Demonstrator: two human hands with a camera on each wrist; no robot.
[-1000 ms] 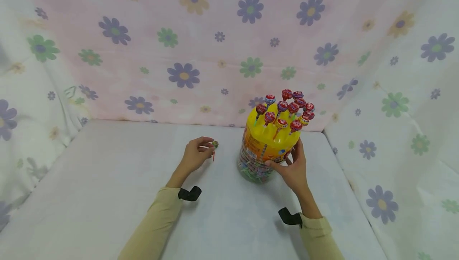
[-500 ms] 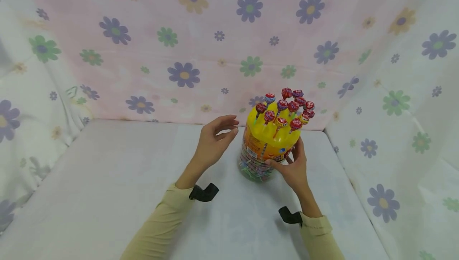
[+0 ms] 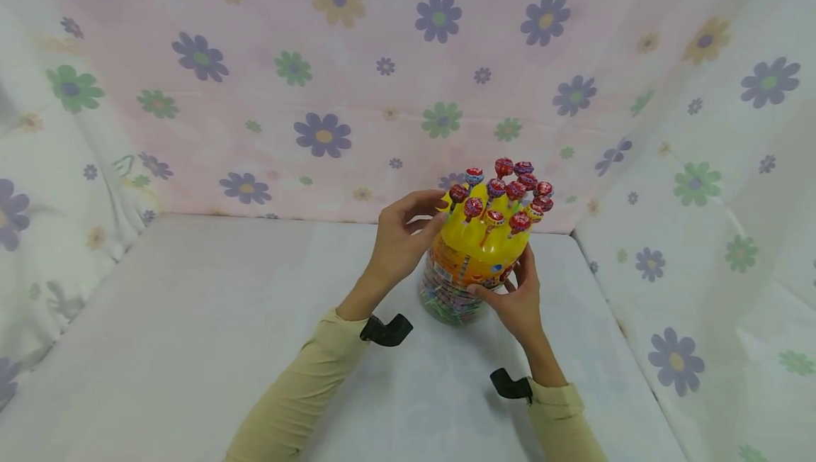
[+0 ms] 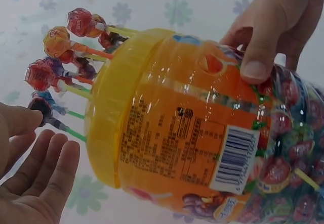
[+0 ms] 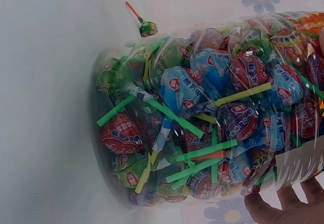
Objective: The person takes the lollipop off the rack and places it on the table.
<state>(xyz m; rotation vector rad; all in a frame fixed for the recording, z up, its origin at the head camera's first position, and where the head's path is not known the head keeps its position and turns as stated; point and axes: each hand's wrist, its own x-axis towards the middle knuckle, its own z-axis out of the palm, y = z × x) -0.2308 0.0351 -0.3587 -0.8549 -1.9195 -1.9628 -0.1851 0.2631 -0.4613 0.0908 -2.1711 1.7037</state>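
A large clear jar of lollipops (image 3: 455, 306) stands on the table, with a yellow lid (image 3: 468, 235) and an orange label. Several lollipops (image 3: 515, 189) stick up from the lid, mostly in red wrappers. My right hand (image 3: 518, 300) grips the jar's right side, thumb across the front. My left hand (image 3: 404, 239) is at the lid's left edge, thumb and fingers apart. In the left wrist view, one fingertip overlaps a dark-wrapped lollipop (image 4: 40, 107) on a green stick. A green lollipop (image 5: 148, 29) with an orange stick lies beyond the jar's base in the right wrist view.
The white table (image 3: 210, 334) backs onto a pink flowered cloth (image 3: 255, 23). White flowered cloth (image 3: 733, 200) hangs at the right side, and more at the left. A black mount (image 3: 387, 331) sits on each wrist.
My left hand has let go of the green lollipop on the table and moved right and up to the lid's edge. My right hand keeps its grip on the jar.
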